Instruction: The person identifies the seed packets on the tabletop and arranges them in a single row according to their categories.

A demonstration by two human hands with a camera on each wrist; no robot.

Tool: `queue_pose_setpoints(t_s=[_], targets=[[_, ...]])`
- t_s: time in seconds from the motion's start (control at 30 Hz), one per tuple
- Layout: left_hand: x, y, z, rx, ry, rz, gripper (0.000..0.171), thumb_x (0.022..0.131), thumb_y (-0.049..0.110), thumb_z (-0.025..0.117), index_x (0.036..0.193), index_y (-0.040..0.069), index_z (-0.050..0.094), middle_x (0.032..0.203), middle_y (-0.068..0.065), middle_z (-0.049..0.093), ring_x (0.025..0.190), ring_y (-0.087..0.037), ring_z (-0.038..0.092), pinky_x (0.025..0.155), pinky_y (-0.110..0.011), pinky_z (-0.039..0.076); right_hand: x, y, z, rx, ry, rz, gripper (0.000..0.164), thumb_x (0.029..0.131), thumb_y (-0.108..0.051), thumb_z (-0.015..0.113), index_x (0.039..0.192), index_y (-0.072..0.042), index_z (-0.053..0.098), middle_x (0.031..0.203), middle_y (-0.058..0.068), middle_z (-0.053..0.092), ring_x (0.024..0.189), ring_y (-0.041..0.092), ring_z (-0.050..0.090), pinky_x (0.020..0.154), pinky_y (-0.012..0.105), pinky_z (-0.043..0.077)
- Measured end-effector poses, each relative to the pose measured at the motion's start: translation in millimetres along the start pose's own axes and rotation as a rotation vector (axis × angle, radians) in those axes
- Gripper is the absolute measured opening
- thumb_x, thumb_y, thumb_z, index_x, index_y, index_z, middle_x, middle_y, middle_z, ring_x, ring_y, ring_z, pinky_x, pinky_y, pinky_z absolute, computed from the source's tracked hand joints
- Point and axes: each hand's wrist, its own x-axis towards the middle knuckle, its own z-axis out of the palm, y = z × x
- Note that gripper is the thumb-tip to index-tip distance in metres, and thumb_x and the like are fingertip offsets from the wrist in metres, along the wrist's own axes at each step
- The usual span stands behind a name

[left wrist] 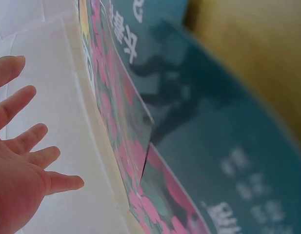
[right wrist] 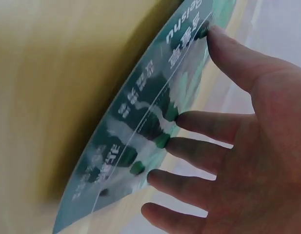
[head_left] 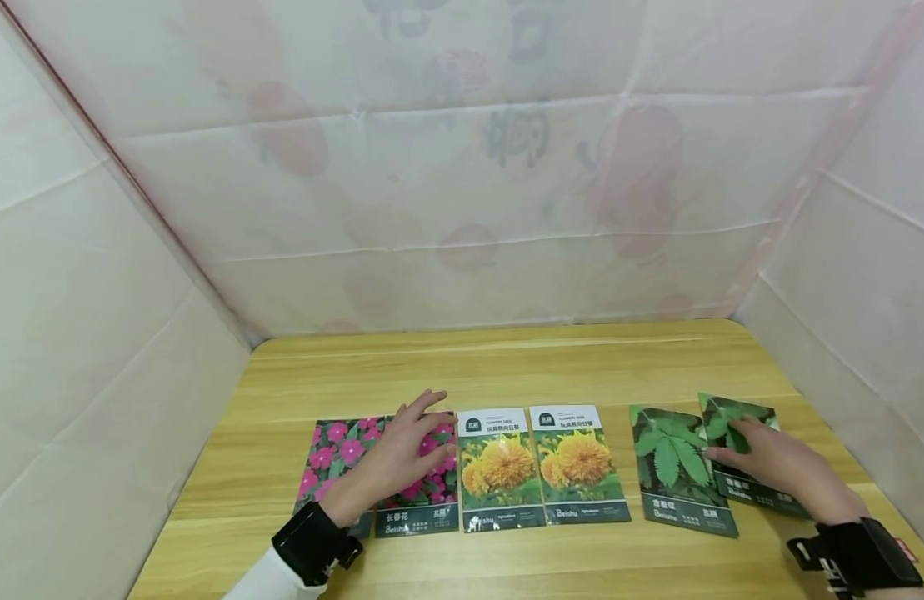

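Note:
Six or so seed packets, several in all, lie in a row. Over the two pink-flower packets, one at the left end (head_left: 330, 442) and one beside it (head_left: 417, 518), is my left hand (head_left: 390, 458), fingers spread and holding nothing. In the left wrist view those packets (left wrist: 116, 112) overlap slightly. My right hand (head_left: 784, 467) touches the rightmost green-leaf packet (head_left: 761, 492) with its fingertips; its thumb is at the packet's left side. In the right wrist view the fingers (right wrist: 199, 151) are stretched out on that packet (right wrist: 135, 122). Another green-leaf packet (head_left: 675, 467) lies just left of it.
Two yellow-flower packets, one (head_left: 501, 475) left of the other (head_left: 579, 467), lie side by side mid-row. Beneath everything is a wood-grain table (head_left: 506, 367). Pale fabric walls (head_left: 432, 192) surround its back and sides. Each wrist wears a black band (head_left: 312, 542).

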Motion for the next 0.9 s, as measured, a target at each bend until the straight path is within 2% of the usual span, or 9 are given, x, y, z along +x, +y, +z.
queue_pose_setpoints(t_s=[0.13, 0.23, 0.3, 0.43, 0.57, 0.7, 0.77, 0.9], targets=[[-2.0, -0.4, -2.3, -0.002, 0.001, -0.011, 0.038, 0.098, 0.021, 0.076, 0.132, 0.008, 0.068, 0.160, -0.018, 0.041, 0.153, -0.040, 0.027, 0.117, -0.072, 0.018, -8.1, -4.6, 2.3, -0.038, 0.080, -0.035, 0.100, 0.095, -0.068, 0.059, 0.139, 0.021, 0.047, 0.136, 0.050, 0.042, 0.117, 0.067, 0.047, 0.089, 0.074, 0.044], [-2.3, -0.9, -2.8, 0.001, 0.005, -0.005, 0.038, 0.098, 0.021, 0.075, 0.133, 0.008, 0.067, 0.160, -0.018, 0.041, 0.153, -0.040, 0.028, 0.117, -0.073, 0.019, -13.3, -25.6, 6.1, -0.066, 0.191, -0.083, 0.087, 0.096, -0.061, 0.063, 0.134, 0.017, 0.055, 0.128, 0.042, 0.056, 0.111, 0.059, 0.056, 0.087, 0.067, 0.049], [-2.1, -0.7, -2.4, 0.006, 0.012, -0.003, 0.038, 0.098, 0.021, 0.074, 0.134, 0.008, 0.067, 0.160, -0.017, 0.041, 0.153, -0.039, 0.027, 0.116, -0.073, 0.019, -13.5, -43.0, 10.0, -0.091, 0.228, -0.098, 0.085, 0.096, -0.062, 0.063, 0.131, 0.015, 0.059, 0.124, 0.039, 0.060, 0.109, 0.056, 0.059, 0.086, 0.065, 0.049], [-1.8, 1.4, -2.1, 0.010, 0.019, 0.010, 0.037, 0.098, 0.020, 0.075, 0.132, 0.009, 0.068, 0.160, -0.017, 0.041, 0.153, -0.041, 0.028, 0.116, -0.073, 0.021, -12.5, -70.0, 22.6, -0.118, 0.210, -0.115, 0.093, 0.093, -0.070, 0.061, 0.133, 0.013, 0.060, 0.131, 0.038, 0.057, 0.119, 0.058, 0.053, 0.093, 0.068, 0.045], [-1.1, 3.2, -2.0, 0.008, 0.023, 0.023, 0.037, 0.097, 0.021, 0.076, 0.131, 0.008, 0.069, 0.159, -0.019, 0.042, 0.152, -0.041, 0.029, 0.115, -0.074, 0.023, -10.0, -82.5, 31.3, -0.096, 0.190, -0.123, 0.099, 0.090, -0.073, 0.060, 0.141, 0.012, 0.053, 0.141, 0.040, 0.048, 0.125, 0.059, 0.046, 0.095, 0.069, 0.043], [-0.2, 3.9, -1.7, 0.008, 0.021, 0.024, 0.037, 0.098, 0.022, 0.075, 0.131, 0.008, 0.069, 0.159, -0.019, 0.042, 0.152, -0.041, 0.030, 0.115, -0.074, 0.023, -3.7, -89.0, 26.6, -0.040, 0.163, -0.092, 0.107, 0.088, -0.071, 0.065, 0.144, 0.018, 0.044, 0.130, 0.045, 0.049, 0.114, 0.060, 0.051, 0.093, 0.068, 0.043], [0.3, 4.3, -1.6, 0.010, 0.022, 0.024, 0.037, 0.098, 0.023, 0.075, 0.131, 0.008, 0.069, 0.159, -0.019, 0.042, 0.152, -0.040, 0.030, 0.115, -0.074, 0.023, 0.0, -91.1, 21.4, -0.011, 0.140, -0.076, 0.109, 0.087, -0.067, 0.070, 0.143, 0.022, 0.039, 0.122, 0.047, 0.049, 0.106, 0.059, 0.053, 0.087, 0.065, 0.046], [0.6, 4.7, -1.7, 0.009, 0.026, 0.021, 0.037, 0.098, 0.023, 0.076, 0.131, 0.009, 0.069, 0.159, -0.018, 0.042, 0.152, -0.039, 0.030, 0.115, -0.073, 0.023, 8.4, -90.9, 11.0, 0.036, 0.080, -0.045, 0.117, 0.082, -0.063, 0.079, 0.141, 0.027, 0.032, 0.121, 0.053, 0.041, 0.100, 0.059, 0.052, 0.077, 0.057, 0.048]])
